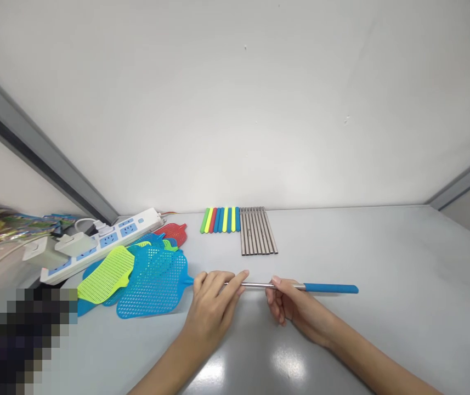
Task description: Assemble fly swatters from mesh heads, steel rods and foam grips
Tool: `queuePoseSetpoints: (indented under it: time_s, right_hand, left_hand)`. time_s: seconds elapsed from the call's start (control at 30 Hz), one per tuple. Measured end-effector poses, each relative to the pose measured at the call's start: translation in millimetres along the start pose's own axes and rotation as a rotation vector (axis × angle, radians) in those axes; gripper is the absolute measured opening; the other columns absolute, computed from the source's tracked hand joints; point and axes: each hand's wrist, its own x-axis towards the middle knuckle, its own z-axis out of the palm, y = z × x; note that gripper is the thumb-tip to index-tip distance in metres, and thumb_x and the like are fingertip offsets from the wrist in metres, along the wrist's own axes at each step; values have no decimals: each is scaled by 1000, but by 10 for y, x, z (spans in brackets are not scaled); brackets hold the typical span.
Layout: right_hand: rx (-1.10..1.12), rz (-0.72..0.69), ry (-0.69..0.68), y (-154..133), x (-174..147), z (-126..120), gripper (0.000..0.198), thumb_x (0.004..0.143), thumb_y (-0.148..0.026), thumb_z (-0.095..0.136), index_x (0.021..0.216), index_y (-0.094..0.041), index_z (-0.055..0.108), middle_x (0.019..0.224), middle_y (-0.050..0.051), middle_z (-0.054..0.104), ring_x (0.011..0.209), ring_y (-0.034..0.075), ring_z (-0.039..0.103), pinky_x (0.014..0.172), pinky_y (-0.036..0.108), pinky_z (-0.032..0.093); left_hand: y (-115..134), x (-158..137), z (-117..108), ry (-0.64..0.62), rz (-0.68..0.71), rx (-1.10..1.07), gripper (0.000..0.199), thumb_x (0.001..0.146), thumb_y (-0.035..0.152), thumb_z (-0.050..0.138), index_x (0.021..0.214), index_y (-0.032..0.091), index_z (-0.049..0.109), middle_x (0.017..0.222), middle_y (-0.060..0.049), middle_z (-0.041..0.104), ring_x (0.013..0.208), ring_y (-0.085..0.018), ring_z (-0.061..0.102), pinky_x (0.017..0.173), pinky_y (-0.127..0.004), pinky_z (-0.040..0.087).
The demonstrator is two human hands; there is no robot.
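Note:
A fly swatter lies across both hands, with a blue perforated head (156, 280) on the left, a thin metal rod (257, 285) in the middle and a blue handle grip (331, 288) on the right. My left hand (214, 302) is closed over the rod close to the neck of the head and hides that joint. Around the rod, nearer the blue grip, my right hand (290, 304) pinches with the thumb on top and the fingers curled below. The swatter is held nearly level, just above the grey table (383, 340).
Loose swatter heads lie at the left, including a yellow one (107, 274) and a red one (177, 233). Behind them runs a white power strip (113, 238) with plugged-in adapters. Several coloured grips (220, 219) and metal rods (257, 233) line up by the back wall.

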Motion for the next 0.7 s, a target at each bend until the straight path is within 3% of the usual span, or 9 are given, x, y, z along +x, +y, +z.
queuePoseSetpoints:
  time_s: [0.33,0.5,0.7]
  right_hand:
    - [183,91,-97,173,-23,126,41,77,-53,36,67,-15,48,48,-2,43,43,8,38,45,21,26]
    - [266,148,-44,162,-11,100,29,75,-39,45,58,-15,43,44,-5,31,43,7,29,47,21,23]
    - [387,191,2,150,-20,110,26,73,-30,47,53,-16,36,46,-7,18,44,6,19,45,21,19]
  left_hand:
    - [200,-23,96,69,123,-4,23,83,15,38,95,22,56,79,0,61,77,-13,50,70,-29,25]
    - [210,-20,134,7,72,89,21,85,21,35,79,19,55,63,2,57,63,-12,46,63,-29,23]
    - [196,11,148,-3,117,194,23,85,21,35,74,20,55,55,3,50,56,-12,39,60,-29,23]
